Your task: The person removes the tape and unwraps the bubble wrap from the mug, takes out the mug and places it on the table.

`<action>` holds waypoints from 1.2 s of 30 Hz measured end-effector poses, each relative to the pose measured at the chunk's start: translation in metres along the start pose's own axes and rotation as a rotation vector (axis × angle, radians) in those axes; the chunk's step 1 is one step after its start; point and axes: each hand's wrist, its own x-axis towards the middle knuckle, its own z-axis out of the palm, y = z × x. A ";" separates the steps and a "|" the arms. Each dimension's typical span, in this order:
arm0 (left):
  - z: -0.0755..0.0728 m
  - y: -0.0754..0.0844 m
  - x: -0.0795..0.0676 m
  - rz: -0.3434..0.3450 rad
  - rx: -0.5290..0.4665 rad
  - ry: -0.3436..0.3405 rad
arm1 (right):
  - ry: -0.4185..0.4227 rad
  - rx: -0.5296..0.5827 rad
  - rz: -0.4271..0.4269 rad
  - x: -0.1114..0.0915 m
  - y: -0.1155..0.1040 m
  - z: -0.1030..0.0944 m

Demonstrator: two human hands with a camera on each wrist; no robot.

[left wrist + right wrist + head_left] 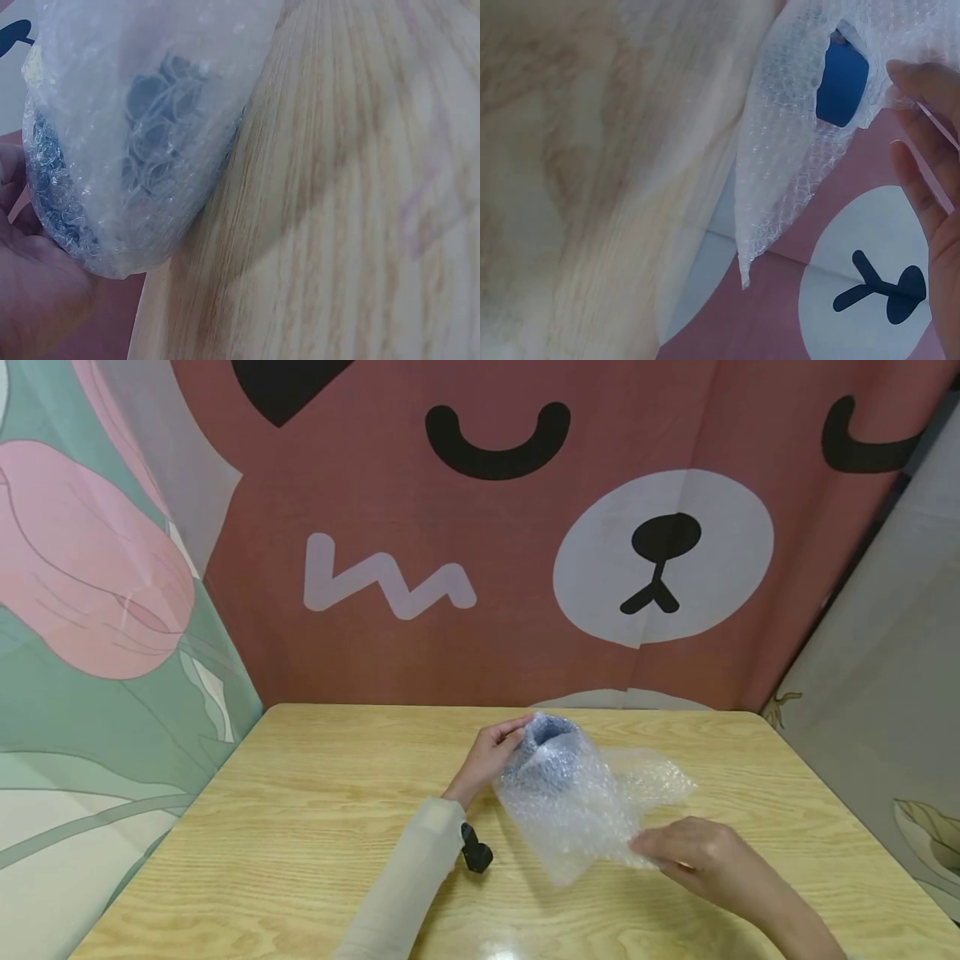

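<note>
A blue object (842,86) is wrapped in clear bubble wrap (581,814); its smooth side shows through a gap in the right wrist view, but its kind is hidden. My left hand (491,753) grips the wrapped bundle at its upper left side, thumb and fingers against the film. In the left wrist view, that hand's palm (45,292) lies beside the rounded wrapped end. With thumb and fingers, my right hand (705,858) pinches the loose near-right edge of the wrap. The sheet spreads between both hands, one flap hanging toward the table's front, another extending right.
The bundle is over the far middle of a light wooden table (315,818). A small black device (476,852) sits at the left sleeve cuff. Behind the table's far edge hangs a reddish curtain (405,660) with a bear face; patterned cloths hang at both sides.
</note>
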 end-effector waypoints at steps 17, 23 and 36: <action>0.001 -0.002 0.000 -0.007 -0.004 0.003 | -0.061 0.063 0.058 -0.013 -0.002 0.009; 0.000 -0.001 0.000 -0.014 0.004 0.008 | -0.120 0.104 0.101 -0.015 -0.004 0.008; 0.000 0.000 0.000 -0.036 -0.008 0.004 | -0.191 0.126 0.129 -0.014 -0.005 0.009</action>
